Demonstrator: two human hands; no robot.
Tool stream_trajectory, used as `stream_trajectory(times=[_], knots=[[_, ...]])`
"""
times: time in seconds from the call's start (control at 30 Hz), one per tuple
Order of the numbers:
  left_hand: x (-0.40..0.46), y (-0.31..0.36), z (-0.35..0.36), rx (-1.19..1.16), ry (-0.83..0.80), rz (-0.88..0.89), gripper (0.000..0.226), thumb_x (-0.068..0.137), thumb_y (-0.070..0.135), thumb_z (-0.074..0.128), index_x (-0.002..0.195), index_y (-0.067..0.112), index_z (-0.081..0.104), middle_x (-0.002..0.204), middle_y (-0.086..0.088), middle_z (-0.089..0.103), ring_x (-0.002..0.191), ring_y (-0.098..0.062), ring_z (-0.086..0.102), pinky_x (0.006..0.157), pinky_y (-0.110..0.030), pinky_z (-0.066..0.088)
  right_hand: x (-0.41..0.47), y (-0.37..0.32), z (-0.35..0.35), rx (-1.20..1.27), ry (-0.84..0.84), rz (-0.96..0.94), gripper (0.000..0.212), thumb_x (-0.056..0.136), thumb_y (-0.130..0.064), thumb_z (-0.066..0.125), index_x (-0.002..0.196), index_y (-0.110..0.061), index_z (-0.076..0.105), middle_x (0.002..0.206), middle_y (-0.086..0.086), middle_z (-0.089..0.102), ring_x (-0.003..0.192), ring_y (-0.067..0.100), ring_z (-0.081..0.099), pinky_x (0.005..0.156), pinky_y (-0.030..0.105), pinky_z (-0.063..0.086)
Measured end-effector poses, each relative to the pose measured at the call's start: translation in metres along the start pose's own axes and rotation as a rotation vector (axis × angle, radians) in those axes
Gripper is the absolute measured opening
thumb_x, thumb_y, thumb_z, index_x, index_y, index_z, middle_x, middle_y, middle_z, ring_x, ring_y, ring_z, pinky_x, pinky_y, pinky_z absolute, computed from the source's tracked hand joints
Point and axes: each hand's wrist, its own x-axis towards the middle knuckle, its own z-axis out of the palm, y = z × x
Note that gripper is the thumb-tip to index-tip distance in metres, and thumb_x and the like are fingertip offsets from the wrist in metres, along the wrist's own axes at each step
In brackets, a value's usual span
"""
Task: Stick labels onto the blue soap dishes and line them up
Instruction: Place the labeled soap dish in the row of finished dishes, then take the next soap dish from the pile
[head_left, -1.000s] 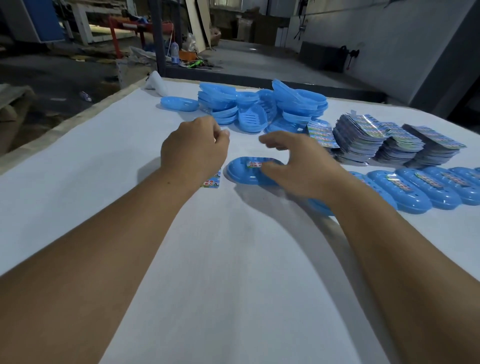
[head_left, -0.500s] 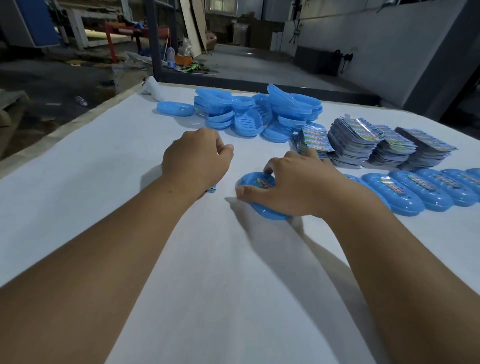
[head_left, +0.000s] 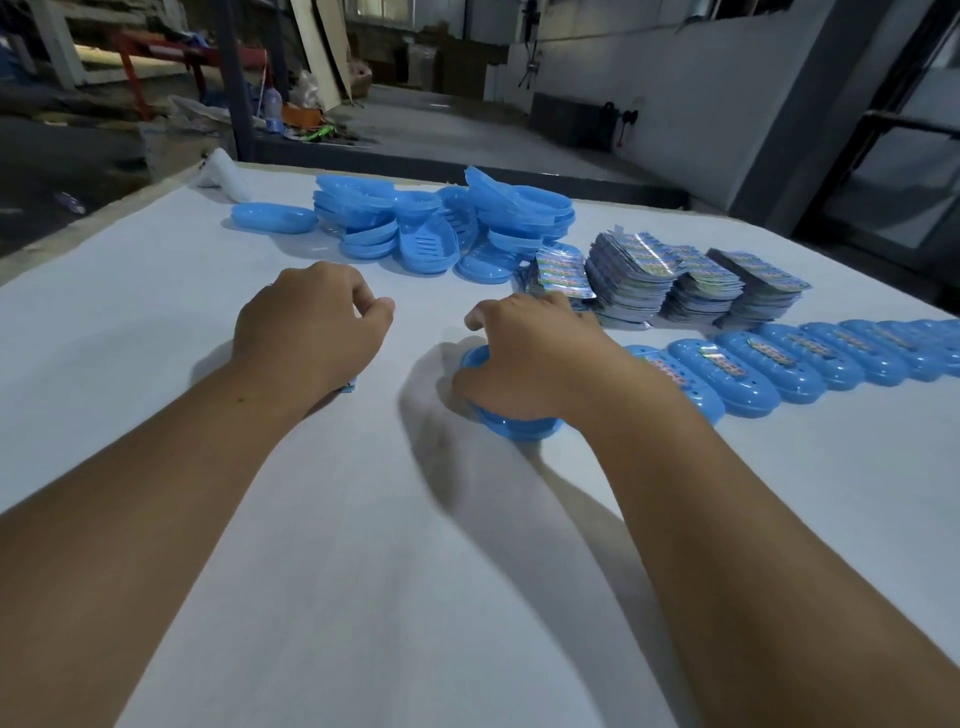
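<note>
On the white table (head_left: 363, 571), a row of labelled dishes (head_left: 810, 358) runs to the right edge. The right hand (head_left: 524, 364), fingers closed over a soap dish (head_left: 511, 423) at centre, should slide it snug against the row's near end. The left hand (head_left: 306, 327) is loosely curled over a label (head_left: 349, 386).

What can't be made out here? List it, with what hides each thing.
Head view only:
- Label on the soap dish: covered by the right hand.
- Label sheet: only a corner shows under the left hand.
- Row of labelled dishes: cut off by the right edge.
- Label print: too small.
</note>
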Motion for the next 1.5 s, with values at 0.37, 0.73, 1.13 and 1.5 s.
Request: stream_trajectory(times=[0.37, 0.73, 1.13, 1.5], knots=[[-0.002, 0.004, -0.003, -0.017, -0.026, 0.015, 0.028, 0.096, 0.048, 0.056, 0.091, 0.023, 0.068, 0.086, -0.002, 0.067, 0.081, -0.022, 0.057, 0.072, -0.035, 0.043, 0.001, 0.032, -0.011, 0.050, -0.015, 0.123, 0.052, 0.081, -0.008, 0.059, 0.132, -0.020, 0.057, 0.118, 0.005, 0.062, 0.113, 0.033, 0.052, 0.095, 0.043, 0.045], [0.000, -0.001, -0.003, -0.035, -0.043, -0.015, 0.027, 0.095, 0.050, 0.056, 0.089, 0.026, 0.067, 0.085, 0.000, 0.068, 0.081, -0.022, 0.061, 0.072, -0.034, 0.045, 0.015, 0.029, 0.003, 0.127, 0.088, 0.064, 0.047, 0.086, -0.017, 0.060, 0.132, -0.023, 0.061, 0.129, 0.000, 0.063, 0.121, 0.029, 0.056, 0.102, 0.045, 0.046], [0.008, -0.020, -0.008, -0.041, -0.004, -0.109, 0.026, 0.092, 0.050, 0.054, 0.086, 0.029, 0.067, 0.093, 0.000, 0.068, 0.081, -0.020, 0.060, 0.067, -0.031, 0.042, 0.027, 0.024, 0.018, 0.202, 0.224, 0.026, 0.040, 0.091, -0.043, 0.060, 0.128, -0.029, 0.064, 0.134, -0.004, 0.061, 0.125, 0.022, 0.056, 0.097, 0.038, 0.047], [0.031, -0.015, 0.005, -0.070, 0.014, 0.032, 0.017, 0.095, 0.033, 0.059, 0.108, 0.025, 0.067, 0.105, 0.001, 0.069, 0.095, -0.018, 0.061, 0.077, -0.031, 0.047, 0.026, 0.024, 0.016, 0.232, 0.207, 0.026, 0.035, 0.093, -0.040, 0.062, 0.127, -0.030, 0.066, 0.127, -0.010, 0.067, 0.116, 0.018, 0.060, 0.099, 0.040, 0.049]])
